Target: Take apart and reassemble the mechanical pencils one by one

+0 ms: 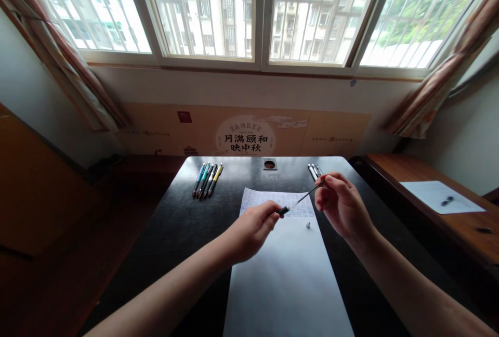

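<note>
Above the white paper point(286, 274), my left hand point(257, 225) is closed around a dark pen barrel point(284, 211), whose end points up and right. My right hand point(343, 204) pinches the far end of a thin dark pen refill point(307, 192). The refill slants down toward the barrel's opening; whether its tip is inside I cannot tell. A small grey cone-shaped pen tip point(307, 225) rests on the paper below the refill. Rows of blue handwriting cover the paper's upper part.
Several click pens point(207, 180) lie side by side at the black table's point(167, 233) far left. More pens point(313, 171) lie behind my right hand. A square cable hole point(269, 164) sits at the back edge. To the right, a wooden desk point(393, 165) holds another sheet point(432, 194) with small dark pieces.
</note>
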Motion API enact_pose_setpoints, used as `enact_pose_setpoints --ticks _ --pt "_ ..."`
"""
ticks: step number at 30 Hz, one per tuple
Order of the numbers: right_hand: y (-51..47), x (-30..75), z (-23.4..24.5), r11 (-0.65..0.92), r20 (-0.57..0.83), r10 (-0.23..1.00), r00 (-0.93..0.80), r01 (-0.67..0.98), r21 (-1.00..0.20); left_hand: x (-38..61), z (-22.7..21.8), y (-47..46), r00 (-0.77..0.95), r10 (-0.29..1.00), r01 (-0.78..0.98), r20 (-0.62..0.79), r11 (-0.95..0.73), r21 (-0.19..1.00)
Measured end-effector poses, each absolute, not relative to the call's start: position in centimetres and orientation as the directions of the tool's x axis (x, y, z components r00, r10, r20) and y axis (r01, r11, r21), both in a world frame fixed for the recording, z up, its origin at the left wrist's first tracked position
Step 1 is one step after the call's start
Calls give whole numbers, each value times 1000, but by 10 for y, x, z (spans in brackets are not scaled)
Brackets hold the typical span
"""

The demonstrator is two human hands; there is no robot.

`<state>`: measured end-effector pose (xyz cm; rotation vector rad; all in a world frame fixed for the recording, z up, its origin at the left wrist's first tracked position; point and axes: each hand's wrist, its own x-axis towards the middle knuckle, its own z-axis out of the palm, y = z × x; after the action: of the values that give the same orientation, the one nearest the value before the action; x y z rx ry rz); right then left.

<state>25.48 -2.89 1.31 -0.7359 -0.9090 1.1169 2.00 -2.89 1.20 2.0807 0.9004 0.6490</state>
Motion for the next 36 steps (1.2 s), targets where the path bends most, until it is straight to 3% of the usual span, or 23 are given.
enact_pose_setpoints --ticks 8,21,36 --pt "-29 257 11 340 288 938 192 -362 -868 20 16 -29 633 760 367 147 -462 807" --pt "-39 239 -2 422 436 897 -73 -153 -893 21 16 -31 644 752 307 138 -419 854" --pt "-40 233 -10 403 410 904 -119 -82 -912 21 9 -28 644 748 295 162 -437 850"
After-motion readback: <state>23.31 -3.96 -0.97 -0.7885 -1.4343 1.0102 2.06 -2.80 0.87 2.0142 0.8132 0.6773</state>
